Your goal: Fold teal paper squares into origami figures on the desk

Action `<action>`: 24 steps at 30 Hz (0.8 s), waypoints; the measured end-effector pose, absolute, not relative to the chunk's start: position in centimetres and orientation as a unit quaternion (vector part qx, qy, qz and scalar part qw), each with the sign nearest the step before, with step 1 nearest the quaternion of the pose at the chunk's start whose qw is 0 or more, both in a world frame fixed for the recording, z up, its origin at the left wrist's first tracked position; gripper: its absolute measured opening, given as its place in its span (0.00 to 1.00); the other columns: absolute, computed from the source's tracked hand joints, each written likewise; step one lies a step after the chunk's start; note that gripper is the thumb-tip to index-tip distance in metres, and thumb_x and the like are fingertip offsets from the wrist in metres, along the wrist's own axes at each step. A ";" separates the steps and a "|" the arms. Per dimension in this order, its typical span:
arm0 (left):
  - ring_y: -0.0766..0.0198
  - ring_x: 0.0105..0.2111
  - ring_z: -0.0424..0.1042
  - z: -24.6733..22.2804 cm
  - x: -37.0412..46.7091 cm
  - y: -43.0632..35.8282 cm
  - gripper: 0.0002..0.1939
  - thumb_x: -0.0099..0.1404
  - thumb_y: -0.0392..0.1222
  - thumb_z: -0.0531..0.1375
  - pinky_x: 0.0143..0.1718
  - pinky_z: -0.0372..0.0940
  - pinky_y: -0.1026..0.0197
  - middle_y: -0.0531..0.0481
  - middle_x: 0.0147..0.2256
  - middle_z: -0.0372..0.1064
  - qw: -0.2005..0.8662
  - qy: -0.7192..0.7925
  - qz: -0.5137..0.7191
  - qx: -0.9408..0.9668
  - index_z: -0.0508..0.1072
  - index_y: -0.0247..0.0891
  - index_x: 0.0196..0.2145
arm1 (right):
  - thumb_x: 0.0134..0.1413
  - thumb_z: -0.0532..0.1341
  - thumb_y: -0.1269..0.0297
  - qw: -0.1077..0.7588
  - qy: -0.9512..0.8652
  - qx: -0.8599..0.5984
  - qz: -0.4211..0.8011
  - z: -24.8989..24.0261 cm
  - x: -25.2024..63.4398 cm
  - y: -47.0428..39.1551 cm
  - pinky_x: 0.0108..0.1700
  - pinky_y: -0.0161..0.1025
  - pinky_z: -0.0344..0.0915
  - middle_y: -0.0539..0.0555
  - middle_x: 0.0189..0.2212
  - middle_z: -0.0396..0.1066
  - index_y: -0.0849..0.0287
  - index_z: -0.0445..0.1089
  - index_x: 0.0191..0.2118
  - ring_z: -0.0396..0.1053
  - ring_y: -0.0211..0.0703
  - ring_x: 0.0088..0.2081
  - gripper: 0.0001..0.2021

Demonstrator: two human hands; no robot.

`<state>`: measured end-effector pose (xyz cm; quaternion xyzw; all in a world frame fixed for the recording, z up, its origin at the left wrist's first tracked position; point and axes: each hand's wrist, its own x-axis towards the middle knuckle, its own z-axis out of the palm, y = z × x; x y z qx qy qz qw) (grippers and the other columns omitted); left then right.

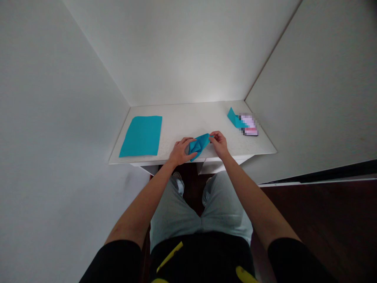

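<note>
A piece of folded blue paper (199,146) is held between my two hands over the front edge of the white desk. My left hand (181,152) grips its left end, with the thumb along the near side and the fingers on the far side. At the paper's upper right tip, my right hand (218,142) pinches the point between thumb and fingers. The paper has several creases and an opened fold in its middle.
Flat blue paper (141,135) lies on the left of the white desk (188,118). Toward the right sit another folded blue paper (234,118) and a blurred pink and white item (250,125). Walls close in the desk's left, back and right sides.
</note>
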<state>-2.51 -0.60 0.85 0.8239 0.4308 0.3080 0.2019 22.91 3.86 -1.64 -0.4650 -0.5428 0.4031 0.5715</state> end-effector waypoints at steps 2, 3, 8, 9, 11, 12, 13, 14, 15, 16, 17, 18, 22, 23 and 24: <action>0.46 0.66 0.70 0.6 -2.6 -0.4 0.30 0.69 0.49 0.67 0.66 0.65 0.41 0.43 0.65 0.69 0.206 0.425 0.319 0.822 0.72 0.47 0.67 | 0.52 0.66 0.50 0.573 -0.538 -0.475 0.396 -1.5 22.9 3.8 0.36 0.40 0.70 0.46 0.30 0.68 0.50 0.68 0.39 0.67 0.42 0.32 0.13; 0.47 0.65 0.71 0.5 -2.7 -0.3 0.27 0.70 0.48 0.66 0.66 0.65 0.42 0.43 0.65 0.70 0.211 0.423 0.325 0.819 0.74 0.48 0.66 | 0.52 0.65 0.51 0.573 -0.537 -0.479 0.392 -1.5 22.9 3.8 0.36 0.40 0.70 0.47 0.31 0.68 0.50 0.68 0.39 0.67 0.42 0.33 0.13; 0.53 0.58 0.75 0.1 -2.5 0.0 0.15 0.77 0.46 0.58 0.63 0.70 0.47 0.42 0.57 0.74 0.225 0.432 0.371 0.791 0.82 0.45 0.55 | 0.54 0.62 0.51 0.580 -0.525 -0.491 0.383 -1.4 23.2 3.8 0.37 0.40 0.72 0.48 0.34 0.69 0.50 0.68 0.40 0.67 0.41 0.32 0.12; 0.54 0.56 0.76 0.2 -2.4 -0.1 0.15 0.78 0.46 0.56 0.62 0.71 0.48 0.42 0.54 0.75 0.223 0.432 0.380 0.787 0.82 0.44 0.52 | 0.55 0.62 0.50 0.581 -0.521 -0.494 0.383 -1.4 23.2 3.8 0.37 0.41 0.72 0.48 0.34 0.69 0.50 0.67 0.40 0.67 0.41 0.31 0.12; 0.55 0.53 0.77 0.4 -2.3 -0.3 0.15 0.79 0.48 0.56 0.60 0.72 0.49 0.42 0.51 0.75 0.216 0.429 0.393 0.784 0.82 0.42 0.49 | 0.56 0.61 0.48 0.581 -0.515 -0.500 0.384 -1.5 23.4 3.9 0.38 0.42 0.74 0.48 0.34 0.69 0.50 0.67 0.40 0.68 0.42 0.32 0.13; 0.55 0.53 0.77 0.5 -2.2 -0.4 0.14 0.78 0.49 0.57 0.60 0.72 0.49 0.42 0.50 0.75 0.211 0.429 0.395 0.784 0.81 0.42 0.49 | 0.56 0.61 0.48 0.581 -0.512 -0.500 0.386 -1.5 23.4 3.9 0.39 0.43 0.75 0.49 0.35 0.69 0.49 0.66 0.41 0.69 0.43 0.34 0.13; 0.55 0.53 0.77 0.6 -2.2 -0.6 0.13 0.77 0.50 0.60 0.60 0.72 0.49 0.42 0.51 0.75 0.206 0.430 0.392 0.786 0.81 0.42 0.49 | 0.56 0.60 0.47 0.584 -0.507 -0.501 0.389 -1.6 23.5 3.9 0.40 0.44 0.76 0.49 0.36 0.69 0.49 0.66 0.41 0.70 0.44 0.35 0.14; 0.54 0.53 0.77 0.7 -2.2 -0.7 0.14 0.74 0.51 0.63 0.60 0.72 0.48 0.42 0.52 0.75 0.200 0.432 0.389 0.789 0.80 0.42 0.50 | 0.56 0.60 0.47 0.588 -0.499 -0.500 0.393 -1.7 23.5 4.0 0.40 0.45 0.77 0.50 0.36 0.69 0.49 0.65 0.41 0.71 0.45 0.37 0.14; 0.53 0.54 0.76 0.7 -2.2 -0.7 0.15 0.71 0.51 0.66 0.61 0.72 0.48 0.41 0.53 0.74 0.194 0.433 0.385 0.791 0.79 0.42 0.51 | 0.56 0.61 0.47 0.594 -0.490 -0.499 0.398 -1.7 23.5 4.0 0.40 0.45 0.78 0.50 0.37 0.70 0.49 0.65 0.41 0.71 0.45 0.38 0.14; 0.52 0.54 0.76 0.7 -2.2 -0.7 0.17 0.69 0.52 0.69 0.61 0.72 0.47 0.41 0.54 0.73 0.189 0.433 0.383 0.794 0.79 0.42 0.51 | 0.56 0.61 0.48 0.600 -0.479 -0.497 0.404 -1.8 23.5 4.0 0.40 0.46 0.79 0.50 0.37 0.70 0.49 0.65 0.42 0.72 0.46 0.38 0.14; 0.51 0.55 0.76 0.7 -2.2 -0.7 0.19 0.67 0.51 0.70 0.61 0.72 0.47 0.40 0.54 0.73 0.185 0.433 0.383 0.795 0.78 0.42 0.51 | 0.56 0.61 0.49 0.606 -0.467 -0.494 0.412 -1.8 23.5 4.1 0.39 0.46 0.79 0.49 0.37 0.70 0.49 0.65 0.42 0.72 0.45 0.37 0.13; 0.51 0.54 0.76 0.6 -2.2 -0.7 0.19 0.66 0.51 0.71 0.60 0.72 0.47 0.40 0.54 0.73 0.182 0.432 0.384 0.796 0.78 0.41 0.51 | 0.56 0.61 0.50 0.613 -0.456 -0.490 0.420 -1.9 23.5 4.1 0.39 0.46 0.79 0.49 0.36 0.70 0.49 0.64 0.42 0.72 0.45 0.37 0.13; 0.51 0.54 0.76 0.1 -2.2 -0.4 0.19 0.66 0.49 0.71 0.59 0.72 0.47 0.41 0.54 0.72 0.178 0.437 0.383 0.794 0.77 0.41 0.52 | 0.56 0.63 0.52 0.636 -0.431 -0.460 0.446 -2.0 23.6 4.1 0.37 0.43 0.78 0.47 0.34 0.70 0.49 0.64 0.42 0.72 0.43 0.34 0.12; 0.51 0.54 0.76 0.0 -2.2 -0.4 0.20 0.67 0.48 0.70 0.59 0.72 0.47 0.41 0.54 0.72 0.180 0.441 0.382 0.792 0.77 0.41 0.54 | 0.56 0.63 0.52 0.639 -0.430 -0.452 0.450 -2.0 23.6 4.1 0.37 0.42 0.78 0.46 0.33 0.70 0.49 0.65 0.42 0.72 0.43 0.34 0.12; 0.52 0.53 0.77 -0.1 -2.2 -0.3 0.21 0.68 0.48 0.70 0.59 0.73 0.48 0.42 0.54 0.72 0.181 0.447 0.383 0.788 0.76 0.41 0.55 | 0.55 0.64 0.53 0.643 -0.428 -0.445 0.453 -2.1 23.6 4.1 0.36 0.42 0.77 0.46 0.33 0.70 0.49 0.65 0.42 0.71 0.42 0.34 0.12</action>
